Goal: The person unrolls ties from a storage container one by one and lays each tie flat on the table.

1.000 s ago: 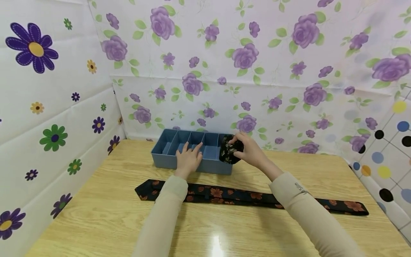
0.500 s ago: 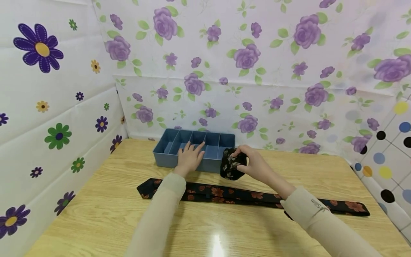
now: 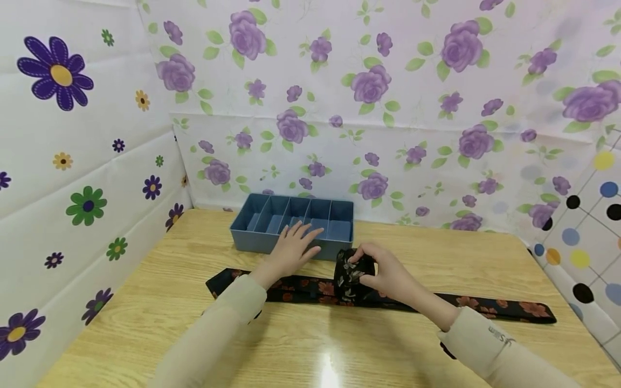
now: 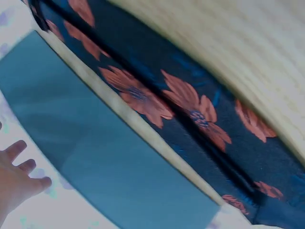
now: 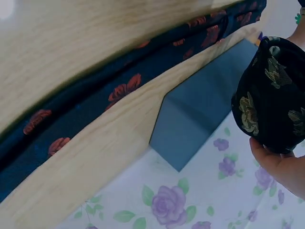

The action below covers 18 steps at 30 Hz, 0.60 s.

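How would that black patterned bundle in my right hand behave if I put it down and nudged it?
The bundle would probably squash a little, since its surface looks like cloth. It's likely fairly light, as your right hand holds it alone. It might also roll or tip, given its rounded sides.

On the table [image 3: 160, 323], a divided box [image 3: 257, 242] stands ahead and left of the right hand [image 3: 385, 274], in which sits a cloth bundle [image 3: 345, 277], while a necktie [image 3: 485, 307] extends beyond the left hand [image 3: 289, 253] leftward.
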Each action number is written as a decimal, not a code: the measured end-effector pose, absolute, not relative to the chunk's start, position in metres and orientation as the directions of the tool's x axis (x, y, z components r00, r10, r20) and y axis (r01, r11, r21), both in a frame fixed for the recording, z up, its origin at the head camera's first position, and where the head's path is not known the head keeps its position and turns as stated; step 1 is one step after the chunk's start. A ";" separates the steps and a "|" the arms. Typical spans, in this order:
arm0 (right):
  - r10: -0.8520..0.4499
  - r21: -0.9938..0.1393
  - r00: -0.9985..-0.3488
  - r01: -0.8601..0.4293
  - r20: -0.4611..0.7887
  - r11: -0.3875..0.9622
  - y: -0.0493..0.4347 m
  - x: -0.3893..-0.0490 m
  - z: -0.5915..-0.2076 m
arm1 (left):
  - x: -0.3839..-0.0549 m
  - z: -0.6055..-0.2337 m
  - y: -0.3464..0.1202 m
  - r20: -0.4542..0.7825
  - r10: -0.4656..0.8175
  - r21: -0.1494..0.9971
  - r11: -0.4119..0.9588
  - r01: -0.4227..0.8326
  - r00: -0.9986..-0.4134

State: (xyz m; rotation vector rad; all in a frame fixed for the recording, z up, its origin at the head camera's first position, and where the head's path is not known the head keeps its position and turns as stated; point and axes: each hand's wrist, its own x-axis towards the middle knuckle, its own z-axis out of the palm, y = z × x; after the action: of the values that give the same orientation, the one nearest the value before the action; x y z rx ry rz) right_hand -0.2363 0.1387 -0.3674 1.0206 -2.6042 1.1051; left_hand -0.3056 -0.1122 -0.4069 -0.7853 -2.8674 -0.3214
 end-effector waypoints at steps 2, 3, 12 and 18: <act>-0.537 -0.581 -0.757 -0.641 0.372 0.502 0.139 -0.233 -0.371 | -0.296 -0.406 -0.112 0.233 0.527 0.157 0.809 0.566 -0.817; -0.537 -0.577 -0.755 -0.645 0.377 0.502 0.140 -0.231 -0.372 | -0.291 -0.406 -0.111 0.253 0.549 0.146 0.793 0.592 -0.797; -0.559 -0.615 -0.746 -0.641 0.361 0.459 0.137 -0.210 -0.390 | -0.242 -0.407 -0.107 0.607 0.690 -0.053 0.530 0.846 -0.394; -0.566 -0.627 -0.745 -0.637 0.353 0.448 0.134 -0.197 -0.398 | -0.217 -0.408 -0.102 0.621 0.683 0.015 0.481 0.877 -0.385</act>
State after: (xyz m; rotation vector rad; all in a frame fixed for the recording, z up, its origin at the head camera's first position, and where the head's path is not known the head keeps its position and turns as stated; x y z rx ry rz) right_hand -0.1973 0.1340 -0.3980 1.0803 -2.5943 1.1851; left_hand -0.2167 -0.1024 -0.4081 -1.2851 -2.1828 -0.4653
